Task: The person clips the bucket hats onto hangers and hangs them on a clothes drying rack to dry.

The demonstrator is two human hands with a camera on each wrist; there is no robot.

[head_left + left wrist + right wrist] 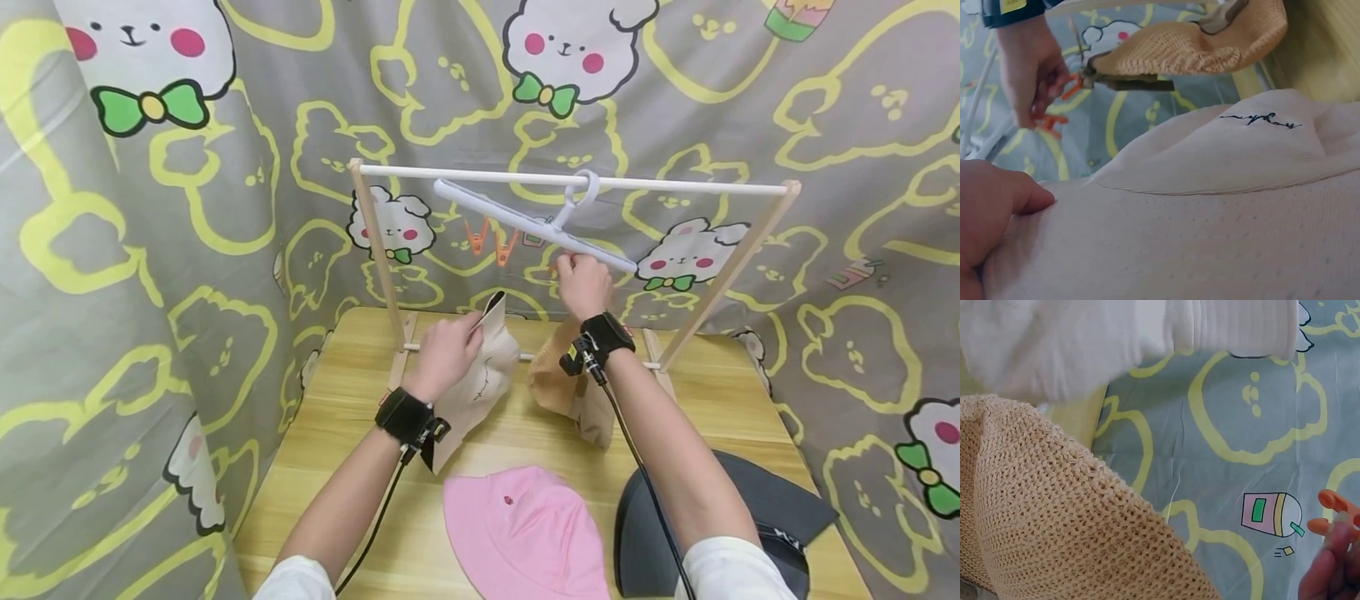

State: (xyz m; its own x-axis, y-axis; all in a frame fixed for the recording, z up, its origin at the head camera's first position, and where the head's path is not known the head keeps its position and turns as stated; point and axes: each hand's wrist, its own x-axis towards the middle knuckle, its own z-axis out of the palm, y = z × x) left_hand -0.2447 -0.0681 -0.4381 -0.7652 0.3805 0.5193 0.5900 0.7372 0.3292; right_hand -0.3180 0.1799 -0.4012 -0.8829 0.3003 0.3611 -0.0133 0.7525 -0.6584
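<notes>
My left hand (pixel 447 357) pinches the edge of a cream bucket hat (pixel 483 379) with a dark lining, held tilted above the table. In the left wrist view, dark stitched script shows on this hat (pixel 1210 231), and my thumb lies on the cloth. Under the tilted pale hanger (pixel 525 223), my right hand (pixel 587 287) pinches an orange clip (pixel 1338 506). A tan knitted hat (pixel 555 375) hangs just below that hand, its edge by the clip in the left wrist view. Two more orange clips (pixel 491 242) dangle from the hanger's left side.
The hanger hooks over the white rod (pixel 480 176) of a wooden-legged rack on the table (pixel 345 450). A pink bucket hat (pixel 528 529) lies in front, with a black hat (pixel 652 533) to its right under my right forearm. A patterned grey curtain (pixel 300 75) surrounds the table.
</notes>
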